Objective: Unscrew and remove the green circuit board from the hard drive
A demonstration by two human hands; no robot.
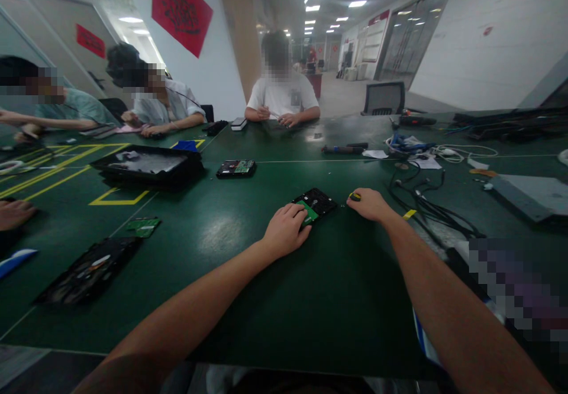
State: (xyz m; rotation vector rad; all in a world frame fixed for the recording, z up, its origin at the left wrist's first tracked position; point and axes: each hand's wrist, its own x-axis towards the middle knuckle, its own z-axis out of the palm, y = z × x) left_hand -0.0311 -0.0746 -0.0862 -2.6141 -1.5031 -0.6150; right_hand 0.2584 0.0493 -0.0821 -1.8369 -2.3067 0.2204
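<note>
A black hard drive (pixel 326 200) with a green circuit board lies flat on the dark green table in front of me. My left hand (pixel 287 228) holds it at its near left side, fingers over the board and thumb by the near edge. Just right of the drive, my right hand (pixel 367 203) is closed around a yellow-and-black screwdriver (pixel 355 196). Only the end of its handle shows; the rest is hidden by the fingers. Tiny bits that look like screws (pixel 342 206) lie between the drive and my right hand.
Another hard drive (pixel 236 168) and a black tray (pixel 148 166) lie further back. At left are an opened drive casing (pixel 89 270) and a loose green board (pixel 144 226). Black cables (pixel 437 207) and a grey metal box (pixel 532 196) occupy the right. Several people sit around the table.
</note>
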